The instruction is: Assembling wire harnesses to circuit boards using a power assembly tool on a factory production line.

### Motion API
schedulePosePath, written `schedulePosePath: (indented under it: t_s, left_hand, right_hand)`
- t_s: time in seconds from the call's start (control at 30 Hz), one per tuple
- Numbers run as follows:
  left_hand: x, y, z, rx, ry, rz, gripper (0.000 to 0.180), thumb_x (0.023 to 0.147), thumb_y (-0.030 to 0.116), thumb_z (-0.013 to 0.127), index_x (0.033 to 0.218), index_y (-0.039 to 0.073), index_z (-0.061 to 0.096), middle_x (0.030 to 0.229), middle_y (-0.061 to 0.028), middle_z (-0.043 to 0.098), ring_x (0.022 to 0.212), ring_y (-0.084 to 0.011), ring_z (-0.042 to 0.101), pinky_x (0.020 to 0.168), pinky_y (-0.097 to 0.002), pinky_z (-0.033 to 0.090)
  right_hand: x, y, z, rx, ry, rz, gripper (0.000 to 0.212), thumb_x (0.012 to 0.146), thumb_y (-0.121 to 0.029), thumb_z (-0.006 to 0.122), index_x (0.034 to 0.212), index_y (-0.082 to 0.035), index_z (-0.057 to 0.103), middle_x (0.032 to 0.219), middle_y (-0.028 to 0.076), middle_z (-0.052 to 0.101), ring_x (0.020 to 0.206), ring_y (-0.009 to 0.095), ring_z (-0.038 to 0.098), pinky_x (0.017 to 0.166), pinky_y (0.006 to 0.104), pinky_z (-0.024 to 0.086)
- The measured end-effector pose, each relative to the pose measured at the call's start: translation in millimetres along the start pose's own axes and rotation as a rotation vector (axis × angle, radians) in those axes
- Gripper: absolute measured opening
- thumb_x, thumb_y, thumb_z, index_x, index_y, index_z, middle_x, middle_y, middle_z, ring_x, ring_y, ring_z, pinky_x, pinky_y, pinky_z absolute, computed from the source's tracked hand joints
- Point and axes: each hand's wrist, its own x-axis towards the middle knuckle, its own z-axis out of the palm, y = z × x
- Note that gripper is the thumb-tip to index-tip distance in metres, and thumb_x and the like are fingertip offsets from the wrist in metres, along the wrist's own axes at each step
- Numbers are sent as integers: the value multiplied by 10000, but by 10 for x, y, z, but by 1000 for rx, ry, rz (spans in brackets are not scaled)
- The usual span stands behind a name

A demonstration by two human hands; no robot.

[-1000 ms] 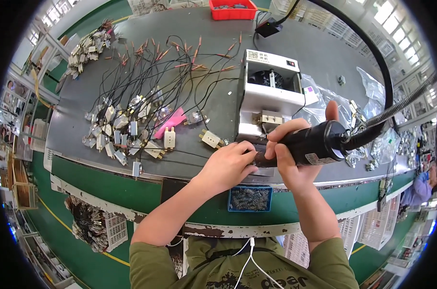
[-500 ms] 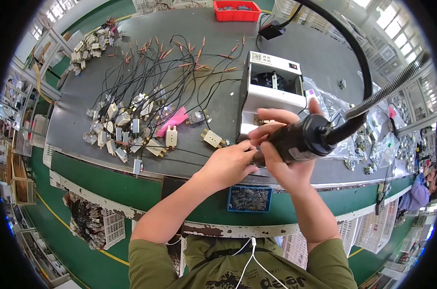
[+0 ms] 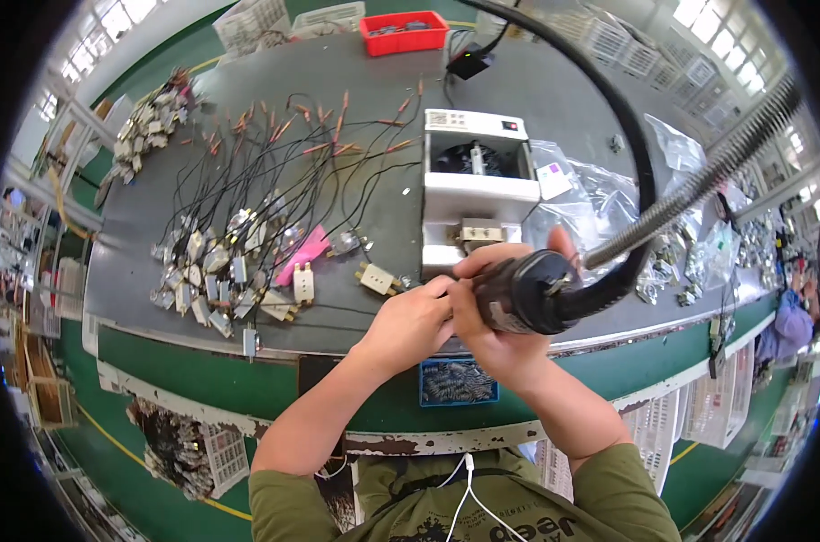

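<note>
My right hand is wrapped round a black electric screwdriver, its thick cable arching up and away. My left hand is closed at the driver's tip, fingers pressed together. Whatever it pinches is hidden by the fingers. A thin dark wire runs leftward along the table from that hand. Just beyond both hands stands a white and black screw feeder, with a cream socket piece at its front. Left of my left hand lie two cream socket blocks, one tilted and one upright.
A heap of cream and grey plug parts with black wires spreads at left, beside a pink strip. A blue tray of small metal pieces sits at the near edge. Plastic bags lie right; a red bin stands far back.
The view has shifted, so the table's things sit further left and lower. Both hands stay together at the driver's tip, and the driver now hides less of the socket piece at the feeder.
</note>
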Motion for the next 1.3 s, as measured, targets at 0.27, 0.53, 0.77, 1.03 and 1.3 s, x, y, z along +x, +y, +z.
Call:
schedulePosePath:
  t_s: [0.27, 0.53, 0.77, 1.03, 1.3]
  left_hand:
    - [11, 6, 31, -138, 34, 9, 279, 853, 141, 659, 1129, 103, 640, 1149, -81, 610, 997, -326, 647, 790, -427, 557]
    - [-32, 210, -180, 82, 131, 36, 295, 891, 180, 708, 1179, 134, 665, 980, -65, 656, 884, -303, 664, 753, -409, 544]
    - [-341, 334, -324, 34, -96, -16, 348, 862, 212, 746, 1199, 148, 686, 956, -56, 658, 829, -250, 680, 720, -357, 551]
    - [-456, 393, -170, 60, -182, 28, 348, 873, 266, 730, 1203, 165, 687, 950, -41, 647, 835, -245, 671, 732, -356, 546]
    - [-447, 405, -252, 109, -153, -8, 339, 859, 248, 743, 1185, 168, 691, 941, -48, 646, 834, -253, 668, 728, -354, 545]
  right_hand:
    - [89, 86, -164, 60, -185, -141, 854, 787, 60, 736, 1418, -29, 167, 921, 70, 675, 774, 133, 674, 816, 268, 509]
    - [355, -35, -460, 290, 99, 81, 1124, 802, 52, 736, 1578, -17, -75, 1060, 126, 658, 803, 115, 630, 789, 282, 519]
    - [-199, 382, -706, -413, -35, -421, 837, 866, -100, 739, 1528, -97, 226, 1288, 187, 571, 1032, 322, 617, 921, 459, 479]
    - [-627, 521, -522, -533, -401, -58, 295, 812, -60, 735, 1102, -68, 677, 1055, 69, 665, 949, 271, 634, 843, 387, 504]
    - [-670, 489, -751, -210, -262, 65, 311, 730, 76, 774, 1003, -52, 698, 946, 93, 727, 894, 274, 700, 771, 362, 563]
